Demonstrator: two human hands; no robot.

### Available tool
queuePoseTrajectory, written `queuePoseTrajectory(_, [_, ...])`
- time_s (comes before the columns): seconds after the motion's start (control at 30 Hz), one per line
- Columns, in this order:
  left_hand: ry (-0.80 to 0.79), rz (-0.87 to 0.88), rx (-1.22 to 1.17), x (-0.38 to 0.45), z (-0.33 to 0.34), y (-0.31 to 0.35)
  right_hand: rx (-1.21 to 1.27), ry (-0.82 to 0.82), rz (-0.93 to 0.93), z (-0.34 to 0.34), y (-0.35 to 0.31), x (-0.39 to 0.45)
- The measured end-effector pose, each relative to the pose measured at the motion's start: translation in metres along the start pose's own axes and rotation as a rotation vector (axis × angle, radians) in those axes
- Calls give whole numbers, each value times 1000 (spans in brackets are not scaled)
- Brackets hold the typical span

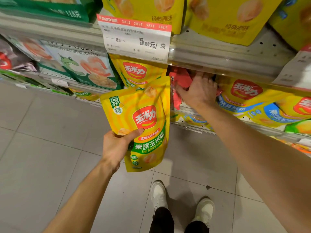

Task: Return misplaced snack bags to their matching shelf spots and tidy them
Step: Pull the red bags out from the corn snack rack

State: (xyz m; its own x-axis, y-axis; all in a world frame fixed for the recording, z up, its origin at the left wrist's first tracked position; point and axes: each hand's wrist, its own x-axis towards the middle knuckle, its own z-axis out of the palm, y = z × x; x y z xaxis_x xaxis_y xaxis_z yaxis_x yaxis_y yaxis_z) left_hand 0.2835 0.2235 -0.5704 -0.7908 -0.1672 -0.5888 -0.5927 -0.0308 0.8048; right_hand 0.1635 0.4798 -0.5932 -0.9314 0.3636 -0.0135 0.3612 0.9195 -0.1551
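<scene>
The grey metal shelf (218,52) above both hands carries yellow snack bags; below it, red bags (180,81) sit between yellow corn bags. A white sale tag (136,37) hangs above the left hand (116,147), which grips a yellow baked-corn bag (141,121). The right hand (200,91) reaches into the red bags, fingers hidden.

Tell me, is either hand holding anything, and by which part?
The left hand pinches a yellow corn snack bag at its lower left edge. The right hand reaches among red bags on the shelf; any grip there cannot be told.
</scene>
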Motion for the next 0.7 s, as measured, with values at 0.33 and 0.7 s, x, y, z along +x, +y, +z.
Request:
queuePoseTrajectory(0.33, [-4,11,12,0,-1,3,-88,-210,-123,-8,-5,-2])
queuePoseTrajectory(0.7, [22,26,51,0,-16,5,53,-237,-100,-18,0,-12])
